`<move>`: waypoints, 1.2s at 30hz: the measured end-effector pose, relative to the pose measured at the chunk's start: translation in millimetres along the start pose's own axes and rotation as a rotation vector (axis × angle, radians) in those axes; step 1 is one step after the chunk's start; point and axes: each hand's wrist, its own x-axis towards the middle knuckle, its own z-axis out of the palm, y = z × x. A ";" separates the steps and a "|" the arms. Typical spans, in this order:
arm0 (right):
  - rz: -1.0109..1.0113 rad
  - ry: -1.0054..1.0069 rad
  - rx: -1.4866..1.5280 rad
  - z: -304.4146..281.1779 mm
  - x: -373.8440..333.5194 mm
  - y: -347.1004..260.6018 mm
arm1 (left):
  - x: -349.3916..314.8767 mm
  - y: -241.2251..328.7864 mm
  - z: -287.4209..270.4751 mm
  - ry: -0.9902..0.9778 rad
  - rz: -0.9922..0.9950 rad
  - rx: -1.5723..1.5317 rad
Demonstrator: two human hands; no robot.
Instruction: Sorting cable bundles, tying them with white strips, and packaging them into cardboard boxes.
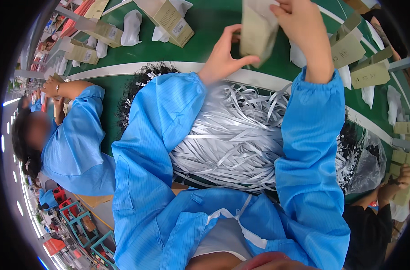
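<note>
My left hand [225, 56] is closed round the left side of a beige cardboard box [257, 33], its thumb against the lower edge. The box stands tilted and slightly blurred above the green table [205, 42], with something whitish at its top. At its upper right corner the fingers of my right hand [304, 29] are pressed together. What exactly they pinch, the box edge or the whitish thing, I cannot make out. Between my forearms lies a big heap of flat white strips [234, 135], close to my body.
Beige open boxes [171, 24] and white pouches [132, 28] stand along the table, with more boxes [346, 49] at right. A pale rail [124, 69] crosses in front. A co-worker in a blue sleeve [74, 148] sits left; another person's hand [400, 177] works at right beside a clear bag [369, 164].
</note>
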 end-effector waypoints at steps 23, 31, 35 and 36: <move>-0.063 0.495 -0.009 -62.4 13.6 20.5 | -3.2 5.2 -1.3 -0.606 0.002 -0.223; 0.123 -0.222 0.318 -6.1 2.1 -27.7 | 7.1 16.2 -1.5 -0.443 0.399 0.196; 0.143 -0.541 -0.110 23.6 9.2 7.5 | 3.5 3.9 4.7 -0.096 0.149 0.000; 0.140 -0.539 -0.109 30.9 7.9 12.0 | 2.9 1.7 3.6 -0.011 0.136 0.012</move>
